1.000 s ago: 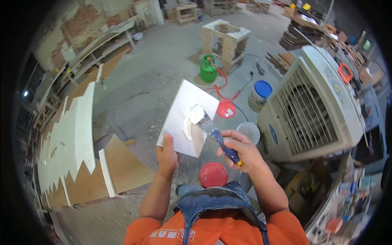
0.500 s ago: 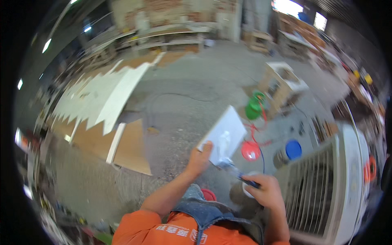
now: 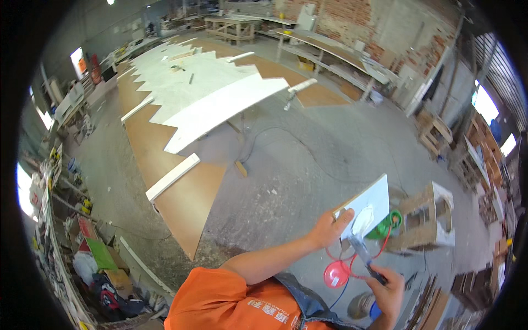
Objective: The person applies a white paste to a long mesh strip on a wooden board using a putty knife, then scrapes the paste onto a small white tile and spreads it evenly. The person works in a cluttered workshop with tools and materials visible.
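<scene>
Head swung hard left within the last second, so board and hands now sit low at the right edge of the view instead of the centre, with far more workshop showing. Left hand (image 3: 329, 230) clamped on the near edge of the small white rectangular board (image 3: 367, 208), thumb lying over its face, same grasp as a second ago. Right hand (image 3: 388, 287) closed round the dark handle of a flat-bladed putty knife (image 3: 363, 252), blade tip touching the board's lower part just beside a pale smear of white filler (image 3: 363, 218); a second ago the blade lay across the middle of the smear. Judged from that: filler on the board, knife working its edge, spreading not finished. Just beyond the board, a green round container (image 3: 389, 223); below the hands, a red round lid (image 3: 336, 274) on the grey dusty concrete floor (image 3: 286, 165), a red cord looping between them. Right of that, a small open plywood box (image 3: 428, 217). Farther off, long brown sheets with a white zigzag-cut panel (image 3: 203, 88) laid on top, a cable trailing over the floor, workbenches (image 3: 236, 25) along a brick wall (image 3: 352, 22), cluttered shelving at far left.
</scene>
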Demonstrator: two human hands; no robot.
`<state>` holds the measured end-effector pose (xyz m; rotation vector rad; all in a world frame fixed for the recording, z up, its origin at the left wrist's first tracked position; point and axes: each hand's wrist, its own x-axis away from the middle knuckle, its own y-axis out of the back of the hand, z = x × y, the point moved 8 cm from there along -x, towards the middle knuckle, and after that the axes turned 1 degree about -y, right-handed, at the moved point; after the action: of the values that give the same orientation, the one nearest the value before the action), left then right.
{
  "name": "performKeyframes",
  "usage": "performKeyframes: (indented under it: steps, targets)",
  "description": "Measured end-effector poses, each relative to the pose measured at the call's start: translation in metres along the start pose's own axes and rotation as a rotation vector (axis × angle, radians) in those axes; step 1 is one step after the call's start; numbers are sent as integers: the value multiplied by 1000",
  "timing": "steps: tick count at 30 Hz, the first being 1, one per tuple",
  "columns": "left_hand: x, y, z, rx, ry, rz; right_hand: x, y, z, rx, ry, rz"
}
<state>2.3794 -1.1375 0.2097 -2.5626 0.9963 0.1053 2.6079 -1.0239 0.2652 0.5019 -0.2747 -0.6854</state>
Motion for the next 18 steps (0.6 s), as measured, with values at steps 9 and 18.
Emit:
performKeyframes:
  steps: [9, 18]
  targets:
    - [-151, 25, 36, -206, 96, -254, -181, 22, 53, 119, 287, -16]
    - [-289, -28, 96, 130, -166, -310, -325, -1, -67, -1109, -440, 461]
